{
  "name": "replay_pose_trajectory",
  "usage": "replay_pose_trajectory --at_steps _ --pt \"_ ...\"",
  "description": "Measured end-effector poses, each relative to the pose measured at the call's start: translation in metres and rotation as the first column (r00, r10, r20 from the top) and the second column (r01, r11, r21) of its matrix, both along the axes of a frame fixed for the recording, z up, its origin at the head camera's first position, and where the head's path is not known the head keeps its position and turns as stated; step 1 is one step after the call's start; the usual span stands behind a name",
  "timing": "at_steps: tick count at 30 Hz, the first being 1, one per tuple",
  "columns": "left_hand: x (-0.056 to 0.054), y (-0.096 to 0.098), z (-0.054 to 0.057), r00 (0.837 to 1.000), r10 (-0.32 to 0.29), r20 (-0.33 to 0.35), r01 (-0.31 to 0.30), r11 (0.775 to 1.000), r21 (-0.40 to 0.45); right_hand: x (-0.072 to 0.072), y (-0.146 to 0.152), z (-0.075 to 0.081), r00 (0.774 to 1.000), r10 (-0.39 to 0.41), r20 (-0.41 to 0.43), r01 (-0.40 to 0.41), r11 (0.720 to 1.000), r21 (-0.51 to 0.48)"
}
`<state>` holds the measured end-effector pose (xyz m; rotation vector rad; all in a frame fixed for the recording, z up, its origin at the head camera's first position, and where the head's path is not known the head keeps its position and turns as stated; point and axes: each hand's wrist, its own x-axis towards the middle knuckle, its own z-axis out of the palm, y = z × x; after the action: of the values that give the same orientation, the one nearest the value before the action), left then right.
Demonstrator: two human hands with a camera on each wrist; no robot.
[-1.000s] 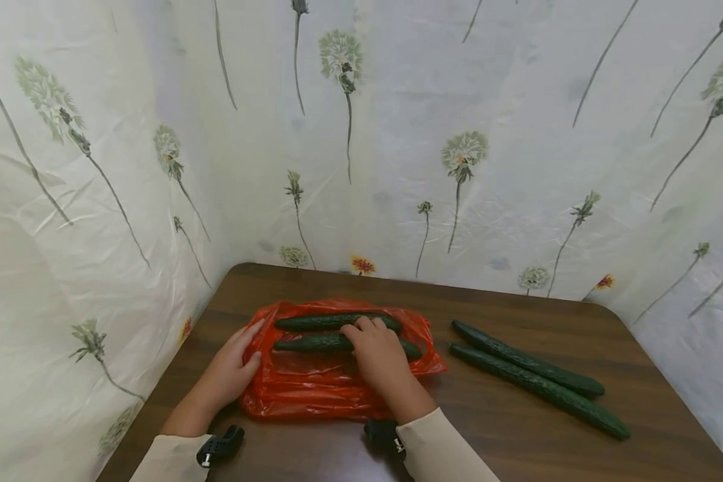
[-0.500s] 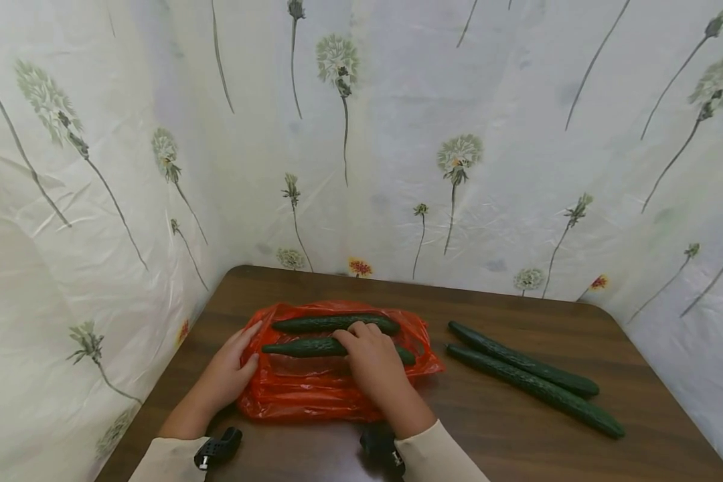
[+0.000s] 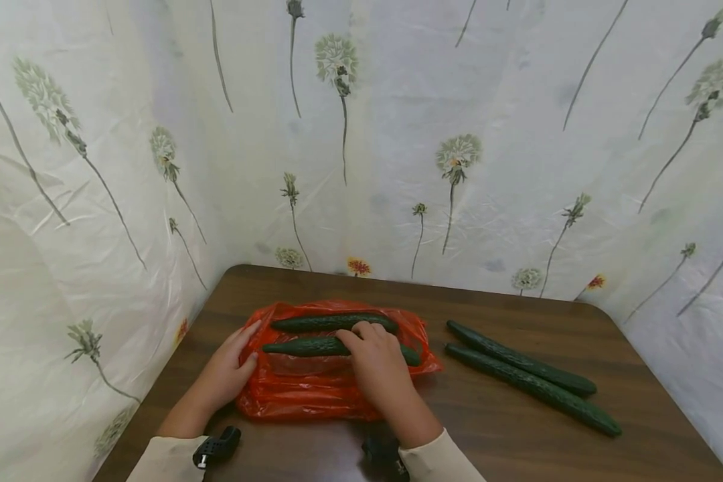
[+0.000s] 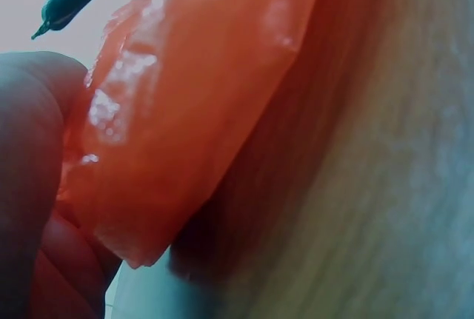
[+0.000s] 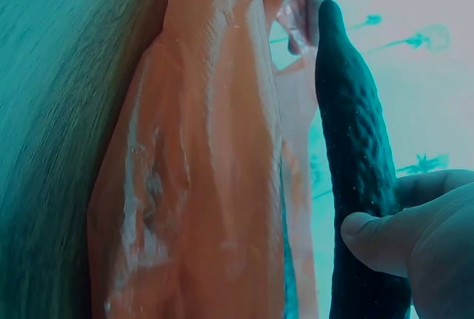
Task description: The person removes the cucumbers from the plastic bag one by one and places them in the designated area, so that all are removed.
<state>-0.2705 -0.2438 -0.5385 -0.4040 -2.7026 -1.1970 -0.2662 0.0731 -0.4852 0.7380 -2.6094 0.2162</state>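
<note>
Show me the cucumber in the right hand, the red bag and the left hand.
Held cucumber (image 5: 355, 134): right wrist view, on its bumpy side.
Red bag (image 3: 304, 395): head view, on its near side.
Left hand (image 3: 225, 369): head view, on the back of it.

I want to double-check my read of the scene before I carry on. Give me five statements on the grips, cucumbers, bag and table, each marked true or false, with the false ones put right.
1. The right grip is holding a cucumber. True.
2. The left grip is holding a cucumber too. False: it is touching the left side of the red bag.
3. Two loose cucumbers lie to the left of the red bag. False: the loose pair lies to its right.
4. Four cucumbers show in the head view. True.
5. The table has a white top. False: its top is dark brown.
</note>
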Motion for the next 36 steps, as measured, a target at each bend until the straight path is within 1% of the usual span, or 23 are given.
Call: replay_pose_trajectory --at_steps 6,10,14,20,28,36 --pt "0.0 0.0 -0.001 1.0 0.001 -0.01 -0.001 1.0 -0.009 0.005 0.008 0.001 0.999 -0.039 0.017 0.039 0.999 -0.018" --pt "0.002 0.0 -0.003 1.0 0.0 -0.022 0.0 1.0 -0.015 0.009 0.012 0.004 0.999 -0.045 0.004 0.046 0.998 -0.033" --pt "0.001 -0.001 -0.002 0.999 0.004 -0.034 -0.004 1.0 -0.017 0.014 0.014 0.008 0.998 -0.055 -0.013 0.055 0.998 -0.038" --pt "0.0 0.0 0.0 1.0 -0.001 -0.018 0.001 1.0 -0.016 0.02 0.018 0.015 0.997 -0.076 -0.007 0.075 0.996 -0.038" --pt "-0.001 0.0 -0.002 1.0 0.001 -0.013 -0.001 1.0 -0.021 0.022 0.027 0.012 0.996 -0.087 -0.016 0.086 0.995 -0.048" --pt "0.0 0.001 -0.001 1.0 -0.002 -0.008 0.001 1.0 -0.016 0.027 0.044 0.004 0.99 -0.141 0.0 0.141 0.989 -0.042"
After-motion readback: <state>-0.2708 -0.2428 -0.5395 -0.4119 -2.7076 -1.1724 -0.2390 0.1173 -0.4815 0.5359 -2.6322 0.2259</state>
